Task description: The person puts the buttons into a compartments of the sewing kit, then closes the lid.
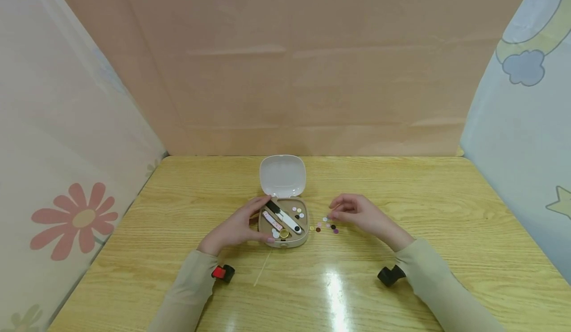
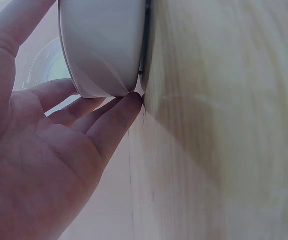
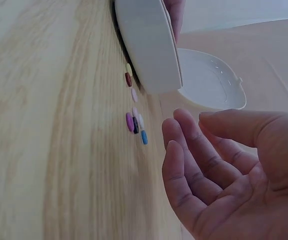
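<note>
An open sewing box (image 1: 285, 245) stands on the table with its white lid (image 1: 283, 176) tilted back. My left hand (image 1: 233, 229) grips its left side, thumb at the front and fingers along the side and back. Inside lie white-handled thread snips (image 1: 291, 222) with a black end, a pink patterned strip (image 1: 272, 220), a gold ring-shaped piece (image 1: 284, 233) and several small buttons (image 1: 299, 210). To the right of the box, my right hand (image 1: 359, 213) hovers by loose buttons, fingers loosely bent and thumb apart, nothing visible between them. A purple button (image 3: 129, 121) and a blue button (image 3: 144, 137) lie among them.
A thin pale strand (image 1: 262, 268) lies on the wooden table (image 1: 178, 213) in front of the box. Behind the table hangs a plain orange-brown backdrop (image 1: 285, 74). Patterned cloth walls (image 1: 85, 124) flank both sides.
</note>
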